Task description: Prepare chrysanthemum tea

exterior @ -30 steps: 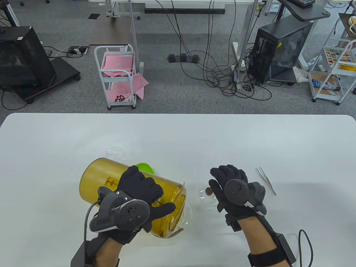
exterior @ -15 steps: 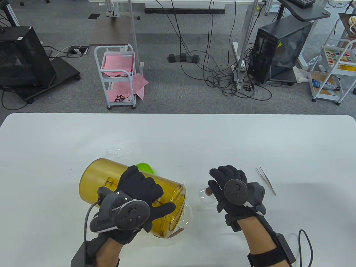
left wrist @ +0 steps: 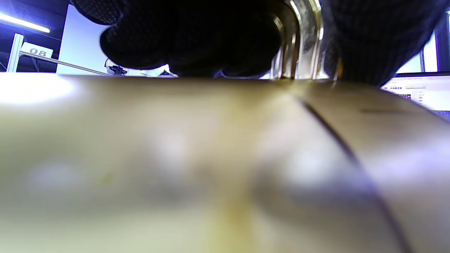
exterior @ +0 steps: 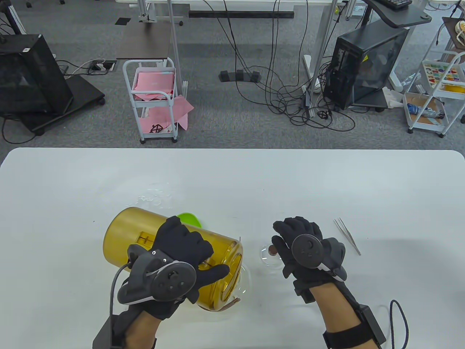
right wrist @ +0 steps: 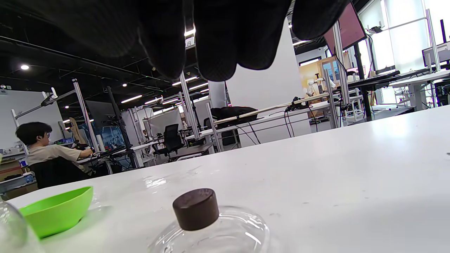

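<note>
A big amber see-through pitcher (exterior: 145,232) lies tilted on its side, mouth toward the right over a clear glass vessel (exterior: 247,280). My left hand (exterior: 192,251) grips the pitcher by its handle; in the left wrist view the fingers (left wrist: 193,38) curl round the clear handle (left wrist: 299,42) above the pitcher's wall (left wrist: 211,158). A glass lid (exterior: 269,259) with a brown knob (right wrist: 195,213) sits on the table. My right hand (exterior: 290,232) hovers just over it with relaxed fingers (right wrist: 214,38), holding nothing.
A green bowl (exterior: 189,219) sits behind the pitcher and shows as the green bowl (right wrist: 56,211) left of the lid. Metal tweezers (exterior: 347,236) lie right of my right hand. Water drops (exterior: 154,196) wet the table behind the pitcher. A person (right wrist: 38,151) sits far off.
</note>
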The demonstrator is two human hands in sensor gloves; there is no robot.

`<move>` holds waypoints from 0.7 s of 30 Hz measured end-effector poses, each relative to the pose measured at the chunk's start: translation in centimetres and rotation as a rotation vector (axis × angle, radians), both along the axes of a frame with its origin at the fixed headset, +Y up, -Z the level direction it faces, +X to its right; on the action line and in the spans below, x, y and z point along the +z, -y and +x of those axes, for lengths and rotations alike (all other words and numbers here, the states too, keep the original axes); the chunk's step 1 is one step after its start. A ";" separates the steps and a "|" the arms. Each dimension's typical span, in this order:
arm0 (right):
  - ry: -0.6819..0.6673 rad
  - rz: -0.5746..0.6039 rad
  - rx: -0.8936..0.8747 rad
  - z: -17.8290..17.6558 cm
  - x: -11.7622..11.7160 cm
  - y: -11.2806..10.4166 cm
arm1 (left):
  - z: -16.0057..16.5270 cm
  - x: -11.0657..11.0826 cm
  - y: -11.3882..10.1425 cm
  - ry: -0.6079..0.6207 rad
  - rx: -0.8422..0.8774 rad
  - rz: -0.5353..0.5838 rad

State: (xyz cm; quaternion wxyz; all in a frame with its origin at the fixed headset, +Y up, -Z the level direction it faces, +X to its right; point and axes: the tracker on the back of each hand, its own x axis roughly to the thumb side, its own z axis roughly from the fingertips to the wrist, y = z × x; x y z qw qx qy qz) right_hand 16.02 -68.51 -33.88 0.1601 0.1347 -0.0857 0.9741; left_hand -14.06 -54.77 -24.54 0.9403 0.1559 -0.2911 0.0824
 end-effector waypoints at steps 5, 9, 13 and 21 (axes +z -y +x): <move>-0.002 -0.005 0.005 -0.1 0.0 0.1 | 0.0 0.0 0.0 -0.001 -0.002 0.001; 0.000 0.001 0.000 -0.1 0.0 -0.1 | 0.1 0.1 0.0 -0.003 -0.006 0.004; -0.003 -0.006 0.008 -0.2 0.0 0.1 | 0.1 0.0 0.0 -0.002 -0.002 0.001; 0.000 -0.001 0.001 -0.1 0.0 0.0 | 0.0 0.0 0.0 -0.011 -0.001 0.004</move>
